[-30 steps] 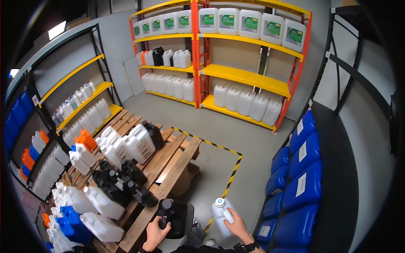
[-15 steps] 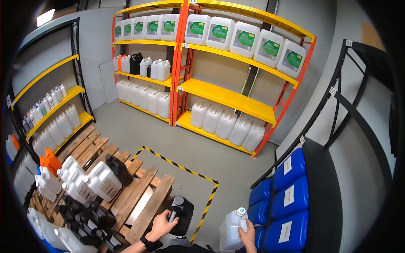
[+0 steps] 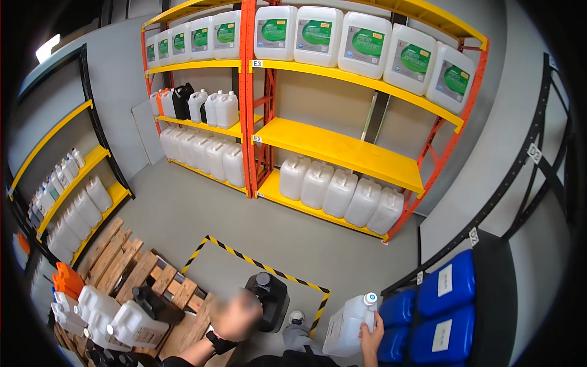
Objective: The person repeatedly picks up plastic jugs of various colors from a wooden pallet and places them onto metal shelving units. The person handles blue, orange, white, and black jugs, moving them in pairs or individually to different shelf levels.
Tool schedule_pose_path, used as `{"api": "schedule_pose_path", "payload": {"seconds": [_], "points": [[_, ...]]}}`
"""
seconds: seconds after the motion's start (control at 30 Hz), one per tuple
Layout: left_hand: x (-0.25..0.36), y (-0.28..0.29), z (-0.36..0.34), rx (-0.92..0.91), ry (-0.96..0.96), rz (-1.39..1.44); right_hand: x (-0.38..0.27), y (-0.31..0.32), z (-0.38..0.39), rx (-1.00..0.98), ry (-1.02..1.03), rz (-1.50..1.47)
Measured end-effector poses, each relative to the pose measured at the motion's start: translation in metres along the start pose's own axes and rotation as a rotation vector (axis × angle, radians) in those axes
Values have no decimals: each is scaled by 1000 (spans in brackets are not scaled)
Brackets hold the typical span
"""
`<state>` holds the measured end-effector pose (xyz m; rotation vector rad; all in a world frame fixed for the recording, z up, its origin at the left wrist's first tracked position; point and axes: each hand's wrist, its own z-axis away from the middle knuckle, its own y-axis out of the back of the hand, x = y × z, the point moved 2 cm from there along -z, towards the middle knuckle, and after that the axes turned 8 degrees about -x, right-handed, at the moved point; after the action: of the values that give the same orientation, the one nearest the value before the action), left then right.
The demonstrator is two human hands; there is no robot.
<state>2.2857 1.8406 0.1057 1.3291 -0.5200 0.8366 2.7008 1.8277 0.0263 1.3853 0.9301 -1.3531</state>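
My left hand point(image 3: 237, 315) is smeared in the picture. It lies against the handle side of a black jerrycan point(image 3: 276, 309) with a black screw cap and carries it above the floor. At the right, my right hand point(image 3: 370, 336) is closed round the handle of a translucent white jerrycan point(image 3: 344, 327). That can is upright, slightly tilted, with a white and blue cap point(image 3: 370, 299). Nearest to my left forearm, white jerrycans point(image 3: 139, 327), a black jerrycan point(image 3: 158, 304) and orange ones point(image 3: 67, 280) stand on a wooden pallet point(image 3: 137, 269).
Black-and-yellow tape point(image 3: 266, 267) marks a floor area ahead. Beyond it stands an orange and yellow rack point(image 3: 336, 144) with canisters. Blue canisters point(image 3: 441, 336) sit in a black rack at the right. Another rack point(image 3: 92, 160) with bottles is at the left. My shoe point(image 3: 296, 317) shows below.
My view has moved forward and turned, so the racks look nearer. Both jerrycans have come along with my hands, the right one a little higher in the picture.
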Motion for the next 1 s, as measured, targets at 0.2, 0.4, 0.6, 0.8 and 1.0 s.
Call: {"api": "schedule_pose_path", "payload": {"seconds": [0.2, 0.4, 0.6, 0.8, 1.0], "points": [[17, 42, -109, 108, 139, -76, -31, -93, -156, -160, -32, -49], [19, 84, -216, 234, 163, 16, -74, -196, -286, -399, 75, -33], [-10, 139, -346, 263, 178, 105, -107, -317, -405, -510, 153, -146], [-7, 220, -503, 170, 80, 13, -161, -437, -494, -483, 145, -229], [18, 287, -659, 105, -89, -9, -225, -539, -562, -513, 260, -211]]}}
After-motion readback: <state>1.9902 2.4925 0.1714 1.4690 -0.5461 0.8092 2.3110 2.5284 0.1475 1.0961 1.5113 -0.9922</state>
